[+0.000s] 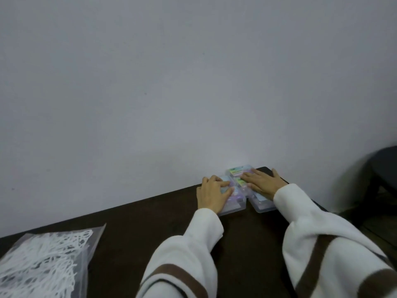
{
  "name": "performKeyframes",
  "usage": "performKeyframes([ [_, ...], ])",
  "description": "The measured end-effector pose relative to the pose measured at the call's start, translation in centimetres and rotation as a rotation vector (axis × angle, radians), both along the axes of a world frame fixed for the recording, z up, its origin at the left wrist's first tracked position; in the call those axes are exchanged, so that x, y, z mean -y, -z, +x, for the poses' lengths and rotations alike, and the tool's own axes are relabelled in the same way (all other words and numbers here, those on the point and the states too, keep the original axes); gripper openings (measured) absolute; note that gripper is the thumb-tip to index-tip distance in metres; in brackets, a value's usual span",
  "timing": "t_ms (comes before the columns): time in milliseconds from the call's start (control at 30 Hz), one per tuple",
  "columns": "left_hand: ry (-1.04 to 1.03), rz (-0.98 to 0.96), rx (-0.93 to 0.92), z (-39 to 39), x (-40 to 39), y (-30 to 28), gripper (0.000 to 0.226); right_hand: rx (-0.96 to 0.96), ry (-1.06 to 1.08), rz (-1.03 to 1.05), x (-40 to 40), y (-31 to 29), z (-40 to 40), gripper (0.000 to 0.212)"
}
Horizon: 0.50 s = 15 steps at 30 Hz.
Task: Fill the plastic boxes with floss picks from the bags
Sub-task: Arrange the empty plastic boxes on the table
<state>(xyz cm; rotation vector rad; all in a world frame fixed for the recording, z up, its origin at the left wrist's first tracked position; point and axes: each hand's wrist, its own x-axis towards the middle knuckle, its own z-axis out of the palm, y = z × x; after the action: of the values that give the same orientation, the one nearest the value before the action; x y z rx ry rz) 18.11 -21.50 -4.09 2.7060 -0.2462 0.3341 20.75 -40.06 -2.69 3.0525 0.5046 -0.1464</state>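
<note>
Head view: hands (213,194) on plastic boxes (236,206)

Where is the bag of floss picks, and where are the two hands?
bag of floss picks (43,261), head view, its middle.
left hand (212,194), head view, its back.
right hand (263,182), head view, its back.

Dim, flat, cool light, no clear source. Wall (193,72) grey w/ soft vignette toward corners. Whole pic soft; far-right edge smeared. Dark counter (133,233) shows no glare, faint shadows.
</note>
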Motion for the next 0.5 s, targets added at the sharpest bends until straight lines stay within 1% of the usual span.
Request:
performKeyframes([
  [67,-0.009,0.007,0.003,0.3,0.3,0.0,0.039,0.094,0.011,-0.021,0.1,0.1,0.2,0.049],
  [133,-0.019,0.003,0.001,0.6,0.5,0.1,0.040,0.249,0.036,0.004,0.0,0.2,-0.1,0.048],
  [200,-0.027,-0.003,0.002,0.9,0.5,0.2,0.040,0.397,0.059,-0.003,-0.2,0.3,-0.8,0.041],
  [267,-0.035,-0.013,0.001,1.2,0.6,0.3,0.040,0.468,0.135,0.018,-0.3,0.4,-1.4,0.033],
  [367,-0.043,-0.035,0.006,1.6,0.9,0.4,0.040,0.448,0.225,0.153,-0.7,0.9,-1.9,0.028],
  [467,-0.045,-0.043,0.004,1.8,1.1,0.4,0.039,0.350,0.240,0.302,-1.3,1.4,-1.9,0.038],
  [500,-0.045,-0.042,0.005,1.9,1.2,0.4,0.039,0.323,0.249,0.348,-1.5,1.5,-1.8,0.038],
])
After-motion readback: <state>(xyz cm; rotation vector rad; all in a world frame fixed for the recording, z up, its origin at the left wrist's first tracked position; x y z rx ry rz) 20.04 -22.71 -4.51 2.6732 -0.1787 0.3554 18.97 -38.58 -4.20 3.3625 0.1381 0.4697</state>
